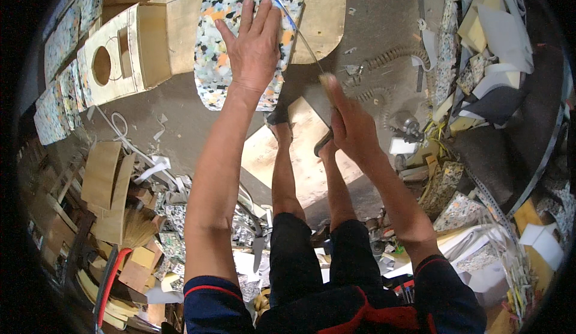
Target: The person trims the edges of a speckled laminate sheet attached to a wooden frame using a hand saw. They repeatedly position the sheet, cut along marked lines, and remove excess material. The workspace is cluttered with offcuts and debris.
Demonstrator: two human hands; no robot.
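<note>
My left hand lies flat, fingers spread, on a speckled multicoloured foam block. The block rests on a plywood board and overhangs its near edge. A blue line curves along the foam's far right corner. My right hand is closed round the wooden handle of a long, thin-bladed knife. Its blade slants up and left across that corner, close to the blue line. Whether the blade is in the foam or only against it, I cannot tell.
A plywood box with a round hole stands left of the foam. Coil springs lie on the floor to the right. Foam scraps are heaped at the far right. Wood offcuts and a straw broom are at lower left.
</note>
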